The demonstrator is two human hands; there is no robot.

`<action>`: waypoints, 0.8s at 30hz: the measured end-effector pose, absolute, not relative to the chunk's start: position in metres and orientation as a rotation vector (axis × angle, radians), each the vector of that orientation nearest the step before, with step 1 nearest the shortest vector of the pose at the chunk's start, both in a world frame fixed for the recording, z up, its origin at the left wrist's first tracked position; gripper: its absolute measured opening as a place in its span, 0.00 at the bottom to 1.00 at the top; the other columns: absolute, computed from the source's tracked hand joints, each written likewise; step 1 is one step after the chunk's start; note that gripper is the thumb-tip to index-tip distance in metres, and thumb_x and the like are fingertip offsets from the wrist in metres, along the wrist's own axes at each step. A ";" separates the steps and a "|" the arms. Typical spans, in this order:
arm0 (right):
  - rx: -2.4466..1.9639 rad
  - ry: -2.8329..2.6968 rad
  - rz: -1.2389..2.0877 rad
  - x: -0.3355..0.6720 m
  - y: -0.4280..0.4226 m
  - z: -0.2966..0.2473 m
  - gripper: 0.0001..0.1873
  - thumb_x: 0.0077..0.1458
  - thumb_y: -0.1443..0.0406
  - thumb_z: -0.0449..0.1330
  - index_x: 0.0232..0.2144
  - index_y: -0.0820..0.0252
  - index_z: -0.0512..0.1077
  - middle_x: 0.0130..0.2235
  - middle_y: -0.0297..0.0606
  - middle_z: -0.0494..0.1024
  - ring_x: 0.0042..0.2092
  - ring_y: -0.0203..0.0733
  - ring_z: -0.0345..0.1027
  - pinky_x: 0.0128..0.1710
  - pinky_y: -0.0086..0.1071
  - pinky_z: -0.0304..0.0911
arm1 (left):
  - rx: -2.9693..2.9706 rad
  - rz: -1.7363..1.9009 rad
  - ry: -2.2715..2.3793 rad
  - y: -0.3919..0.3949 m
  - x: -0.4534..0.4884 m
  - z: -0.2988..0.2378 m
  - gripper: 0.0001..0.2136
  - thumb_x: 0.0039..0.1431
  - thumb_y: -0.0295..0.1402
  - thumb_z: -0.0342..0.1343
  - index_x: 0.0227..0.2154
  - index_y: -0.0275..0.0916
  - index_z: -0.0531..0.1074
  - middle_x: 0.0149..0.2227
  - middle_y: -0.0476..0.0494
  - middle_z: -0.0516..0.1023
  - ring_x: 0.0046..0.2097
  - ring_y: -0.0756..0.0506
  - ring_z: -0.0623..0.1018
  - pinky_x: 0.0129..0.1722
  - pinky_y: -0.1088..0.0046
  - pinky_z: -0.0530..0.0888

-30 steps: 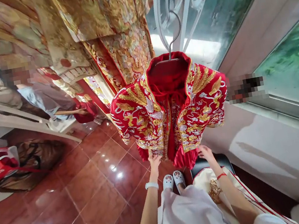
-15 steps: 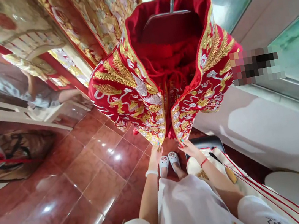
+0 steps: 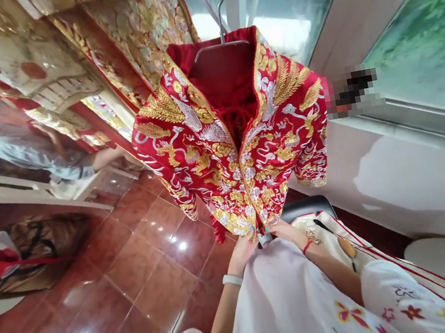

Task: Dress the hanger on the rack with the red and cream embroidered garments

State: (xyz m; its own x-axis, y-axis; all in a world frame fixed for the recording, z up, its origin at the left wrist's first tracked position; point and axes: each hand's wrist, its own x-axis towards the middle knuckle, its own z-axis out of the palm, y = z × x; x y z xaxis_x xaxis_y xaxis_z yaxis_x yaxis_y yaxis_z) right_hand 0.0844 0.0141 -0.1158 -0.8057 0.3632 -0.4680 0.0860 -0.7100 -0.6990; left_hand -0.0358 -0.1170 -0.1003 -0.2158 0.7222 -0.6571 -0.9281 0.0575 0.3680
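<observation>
A red jacket (image 3: pixel 211 151) with gold and silver embroidery hangs on a metal hanger (image 3: pixel 220 23) in front of me. Its two front edges lie close together along the middle, while the neck stands apart and shows the red lining. My left hand (image 3: pixel 244 251) pinches the lower corner of the left front panel. At the lower corner of the right panel, my right hand (image 3: pixel 283 230) is closed on the hem. The two hands are near each other, just above my white top. Some fingertips are hidden behind the cloth.
Gold embroidered garments (image 3: pixel 137 26) hang behind on the left. A mirror at far left reflects a person's arm (image 3: pixel 111 156). A brown bag (image 3: pixel 46 243) lies below it. Cream cloth with red piping (image 3: pixel 328 228) covers a black seat (image 3: pixel 307 207) at right. Windows (image 3: pixel 424 39) line the right.
Both hands have come closer together, bringing the jacket's front edges from apart to nearly meeting. The jacket appears more upright and lower in view, its front facing me more.
</observation>
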 end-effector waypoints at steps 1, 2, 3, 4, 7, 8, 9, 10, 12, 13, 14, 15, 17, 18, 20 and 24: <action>-0.915 -1.098 2.598 0.083 0.012 -0.114 0.23 0.31 0.66 0.75 0.35 0.59 0.78 0.33 0.36 0.82 0.38 0.46 0.75 0.46 0.41 0.68 | -0.273 1.561 0.914 -0.118 -0.035 -0.097 0.11 0.48 0.28 0.67 0.36 0.42 0.76 0.40 0.43 0.81 0.46 0.42 0.78 0.49 0.66 0.71; -0.926 -1.082 2.593 0.082 0.010 -0.113 0.24 0.30 0.66 0.75 0.35 0.58 0.78 0.33 0.36 0.82 0.38 0.46 0.75 0.45 0.41 0.68 | -0.238 1.571 0.924 -0.118 -0.034 -0.094 0.11 0.48 0.29 0.67 0.37 0.43 0.76 0.42 0.43 0.81 0.49 0.40 0.77 0.50 0.65 0.71; -0.928 -1.062 2.591 0.081 0.008 -0.111 0.25 0.29 0.65 0.76 0.35 0.58 0.78 0.33 0.36 0.82 0.38 0.46 0.75 0.45 0.41 0.68 | -0.201 1.581 0.935 -0.118 -0.034 -0.091 0.12 0.48 0.31 0.66 0.37 0.43 0.76 0.44 0.42 0.81 0.52 0.39 0.76 0.51 0.64 0.71; -0.920 -1.043 2.587 0.079 0.007 -0.108 0.26 0.28 0.65 0.76 0.36 0.58 0.78 0.33 0.36 0.82 0.38 0.46 0.76 0.46 0.41 0.68 | -0.164 1.591 0.946 -0.117 -0.033 -0.089 0.12 0.48 0.32 0.66 0.38 0.44 0.76 0.46 0.41 0.81 0.55 0.38 0.75 0.52 0.63 0.71; -0.888 -0.993 2.594 0.075 0.003 -0.100 0.28 0.28 0.64 0.76 0.37 0.57 0.78 0.35 0.38 0.82 0.39 0.48 0.76 0.47 0.43 0.68 | -0.103 1.632 0.953 -0.114 -0.030 -0.084 0.13 0.46 0.34 0.67 0.38 0.44 0.76 0.47 0.40 0.80 0.56 0.36 0.73 0.53 0.61 0.71; -0.882 -0.983 2.602 0.074 0.002 -0.097 0.28 0.28 0.63 0.77 0.37 0.57 0.78 0.35 0.38 0.82 0.39 0.48 0.76 0.46 0.43 0.68 | -0.094 1.645 0.947 -0.114 -0.029 -0.083 0.14 0.46 0.35 0.67 0.37 0.44 0.77 0.46 0.40 0.80 0.56 0.37 0.73 0.54 0.60 0.71; -0.881 -0.977 2.612 0.073 0.001 -0.095 0.28 0.28 0.63 0.77 0.38 0.57 0.78 0.35 0.39 0.82 0.40 0.48 0.76 0.46 0.43 0.68 | -0.087 1.652 0.941 -0.113 -0.028 -0.083 0.14 0.45 0.35 0.68 0.37 0.43 0.77 0.46 0.40 0.81 0.56 0.37 0.74 0.54 0.60 0.70; -0.882 -0.974 2.622 0.072 -0.001 -0.092 0.28 0.28 0.63 0.77 0.38 0.57 0.78 0.36 0.39 0.82 0.40 0.49 0.76 0.45 0.43 0.68 | -0.080 1.655 0.940 -0.112 -0.028 -0.083 0.14 0.45 0.35 0.68 0.37 0.43 0.77 0.45 0.40 0.81 0.56 0.37 0.74 0.54 0.60 0.70; -0.887 -0.972 2.634 0.072 -0.002 -0.088 0.28 0.28 0.64 0.77 0.38 0.57 0.78 0.36 0.39 0.82 0.41 0.49 0.76 0.44 0.42 0.68 | -0.059 1.645 0.959 -0.112 -0.027 -0.082 0.13 0.47 0.36 0.67 0.37 0.43 0.77 0.44 0.40 0.81 0.55 0.38 0.74 0.55 0.60 0.70; -0.889 -0.973 2.634 0.072 -0.003 -0.086 0.28 0.29 0.64 0.76 0.38 0.57 0.78 0.36 0.40 0.82 0.41 0.49 0.75 0.44 0.42 0.68 | -0.048 1.638 0.972 -0.112 -0.027 -0.082 0.13 0.47 0.36 0.66 0.38 0.43 0.76 0.45 0.40 0.81 0.54 0.38 0.75 0.55 0.60 0.69; -0.890 -0.974 2.629 0.072 -0.004 -0.085 0.28 0.30 0.63 0.76 0.39 0.57 0.78 0.36 0.40 0.82 0.42 0.49 0.75 0.44 0.41 0.68 | -0.038 1.631 0.982 -0.112 -0.027 -0.081 0.13 0.48 0.37 0.66 0.38 0.43 0.76 0.45 0.41 0.81 0.54 0.38 0.75 0.55 0.60 0.69; -0.890 -0.973 2.622 0.072 -0.005 -0.083 0.28 0.31 0.63 0.76 0.40 0.57 0.78 0.37 0.40 0.82 0.42 0.49 0.75 0.44 0.41 0.68 | -0.033 1.625 0.987 -0.112 -0.026 -0.081 0.14 0.48 0.37 0.66 0.39 0.43 0.76 0.44 0.41 0.81 0.54 0.38 0.75 0.56 0.61 0.69; -0.894 -0.966 2.611 0.072 -0.006 -0.081 0.28 0.32 0.63 0.75 0.40 0.57 0.78 0.37 0.40 0.82 0.43 0.49 0.75 0.43 0.40 0.68 | -0.031 1.618 0.981 -0.113 -0.026 -0.080 0.15 0.48 0.37 0.66 0.41 0.43 0.76 0.43 0.42 0.81 0.54 0.39 0.75 0.56 0.61 0.68; -0.898 -0.961 2.609 0.072 -0.006 -0.080 0.28 0.32 0.63 0.75 0.41 0.57 0.78 0.37 0.40 0.82 0.42 0.49 0.75 0.43 0.40 0.68 | -0.033 1.620 0.972 -0.113 -0.026 -0.079 0.16 0.47 0.37 0.67 0.41 0.43 0.76 0.43 0.42 0.81 0.54 0.39 0.75 0.56 0.61 0.68; -0.904 -0.953 2.611 0.072 -0.007 -0.079 0.28 0.32 0.63 0.76 0.41 0.57 0.77 0.37 0.40 0.82 0.42 0.48 0.75 0.42 0.40 0.68 | -0.040 1.631 0.949 -0.112 -0.025 -0.080 0.18 0.46 0.38 0.68 0.42 0.42 0.75 0.43 0.41 0.81 0.53 0.39 0.75 0.56 0.61 0.68; -0.889 -0.952 2.627 0.072 -0.007 -0.079 0.28 0.31 0.63 0.76 0.40 0.58 0.77 0.37 0.40 0.82 0.42 0.48 0.75 0.42 0.39 0.68 | -0.051 1.655 0.928 -0.112 -0.022 -0.082 0.20 0.44 0.38 0.69 0.41 0.42 0.75 0.43 0.41 0.81 0.53 0.39 0.75 0.56 0.61 0.69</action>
